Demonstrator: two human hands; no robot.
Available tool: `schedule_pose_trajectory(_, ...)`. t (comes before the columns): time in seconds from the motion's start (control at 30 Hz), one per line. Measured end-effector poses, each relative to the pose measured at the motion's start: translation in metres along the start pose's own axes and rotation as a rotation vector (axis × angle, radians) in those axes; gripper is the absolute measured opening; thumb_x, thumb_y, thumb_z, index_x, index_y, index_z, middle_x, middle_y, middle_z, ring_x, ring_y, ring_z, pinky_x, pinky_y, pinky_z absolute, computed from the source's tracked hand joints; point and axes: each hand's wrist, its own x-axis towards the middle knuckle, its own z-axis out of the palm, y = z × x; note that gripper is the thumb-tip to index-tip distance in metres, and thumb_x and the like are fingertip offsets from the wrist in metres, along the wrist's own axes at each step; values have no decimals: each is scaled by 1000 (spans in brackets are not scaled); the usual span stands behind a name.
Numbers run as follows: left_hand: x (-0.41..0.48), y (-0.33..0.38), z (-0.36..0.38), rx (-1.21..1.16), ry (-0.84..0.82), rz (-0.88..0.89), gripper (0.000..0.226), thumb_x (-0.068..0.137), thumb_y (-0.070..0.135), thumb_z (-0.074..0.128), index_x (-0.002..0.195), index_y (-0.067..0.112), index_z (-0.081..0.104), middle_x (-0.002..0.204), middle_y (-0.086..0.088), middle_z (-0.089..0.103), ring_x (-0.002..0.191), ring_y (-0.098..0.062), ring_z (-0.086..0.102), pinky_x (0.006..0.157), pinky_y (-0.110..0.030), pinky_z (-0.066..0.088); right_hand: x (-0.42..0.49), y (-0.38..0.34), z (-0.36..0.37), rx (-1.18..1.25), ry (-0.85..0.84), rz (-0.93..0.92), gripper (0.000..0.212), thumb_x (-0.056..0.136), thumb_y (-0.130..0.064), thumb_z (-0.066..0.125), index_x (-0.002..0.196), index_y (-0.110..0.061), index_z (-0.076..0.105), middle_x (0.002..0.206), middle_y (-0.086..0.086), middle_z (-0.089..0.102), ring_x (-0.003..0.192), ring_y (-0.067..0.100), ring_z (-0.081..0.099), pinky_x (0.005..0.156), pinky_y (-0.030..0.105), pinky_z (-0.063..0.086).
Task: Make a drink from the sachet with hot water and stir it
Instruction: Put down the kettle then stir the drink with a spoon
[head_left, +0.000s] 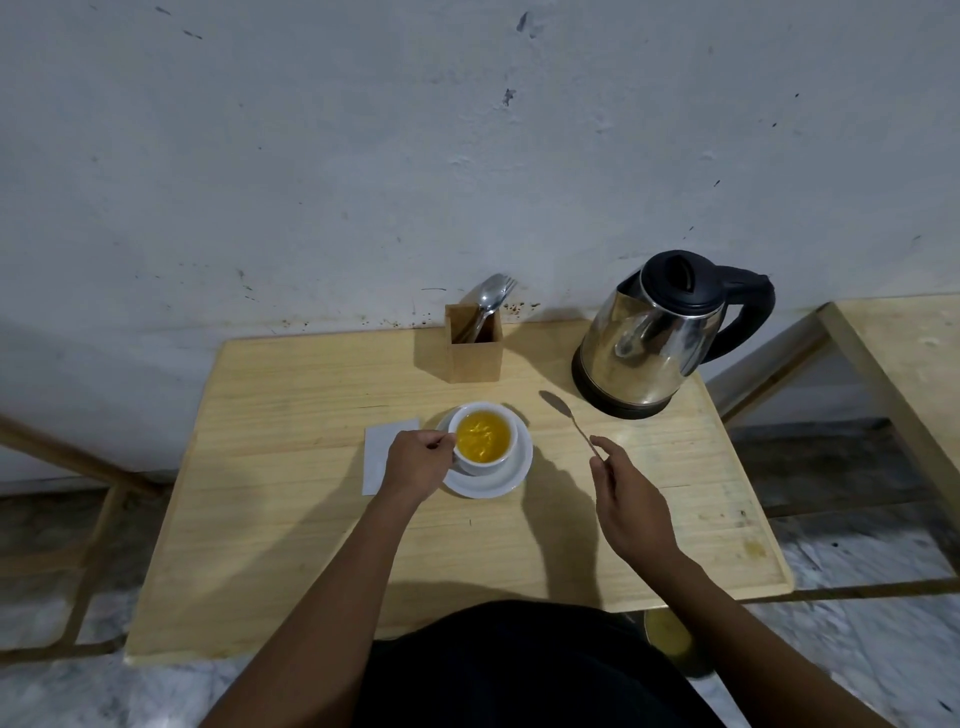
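A white cup (484, 462) full of yellow-orange liquid stands on a white saucer (506, 480) near the table's middle. My left hand (418, 462) grips the cup at its left side, where the handle is hidden under my fingers. A metal spoon (566, 418) is pinched by its handle end in my right hand (631, 499). Its bowl points up and left, in the air to the right of the cup and clear of the liquid. A steel electric kettle (657, 338) with a black lid and handle sits at the back right.
A white paper (378, 454) lies flat left of the saucer, partly under my left hand. A wooden cutlery box (474, 348) with a spoon and fork stands at the back, against the wall. The wooden table (291, 519) has a second table (904, 353) to its right.
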Motion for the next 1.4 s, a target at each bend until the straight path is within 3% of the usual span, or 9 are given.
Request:
schedule_pose_trajectory(0.1,0,1,0,5,1,1,25,91,23,58,97,5,75,82,-10,72,66,-19,61,71,-42,56,-2,10,13,-93,-27,-16,39,105,-33,36,142,-23,44,115,-4,67,103,18,63,80,34,50)
schedule_pose_trajectory(0.13,0,1,-1,4,0,-2,25,91,23,58,98,6,75,81,-8,71,66,-18,61,71,-41,56,-1,12,17,-117,-37,-19,39,105,-32,34,142,-24,44,120,-3,65,107,19,62,82,36,50)
schedule_pose_trajectory(0.33,-1,2,-1,-5,-11,-7,26,92,24,58,101,6,74,78,-5,71,67,-14,62,71,-36,54,7,14,36,-190,-107,37,43,104,-31,30,147,-30,33,105,-3,58,95,16,56,76,38,49)
schedule_pose_trajectory(0.57,-1,2,-1,-10,-13,-1,25,92,23,58,101,5,74,80,-8,72,66,-14,60,70,-35,52,10,18,49,-245,-114,87,41,101,-30,34,141,-25,38,110,1,65,98,23,62,77,39,50)
schedule_pose_trajectory(0.7,0,1,-1,-15,-11,-7,25,91,23,58,101,7,74,85,-11,74,66,-16,60,69,-37,53,14,15,54,-260,-94,136,21,99,-36,40,110,-23,53,90,-4,64,83,21,63,66,33,45)
schedule_pose_trajectory(0.8,1,1,-1,-7,-11,-6,24,91,24,59,101,8,74,85,-9,74,66,-15,60,68,-35,53,20,13,54,-295,-137,163,19,97,-39,43,101,-24,53,86,-6,62,77,18,61,67,33,49)
schedule_pose_trajectory(1.03,1,2,-2,-2,-13,-3,25,91,24,59,100,6,75,78,-8,71,56,-12,55,62,-30,48,33,12,53,-328,-156,205,43,101,-45,36,88,-15,64,88,3,66,73,19,60,67,33,53)
schedule_pose_trajectory(1.27,2,1,-2,7,-11,4,25,91,23,59,98,5,75,81,-10,73,60,-15,58,67,-36,52,30,5,42,-339,-190,147,28,97,-42,46,117,-24,52,103,-5,66,84,20,63,66,30,41)
schedule_pose_trajectory(1.4,1,1,-2,13,-18,3,25,91,24,58,100,7,74,87,-11,74,64,-17,59,66,-35,52,30,2,42,-348,-209,142,24,97,-38,45,117,-26,50,103,-4,66,77,17,55,67,30,40)
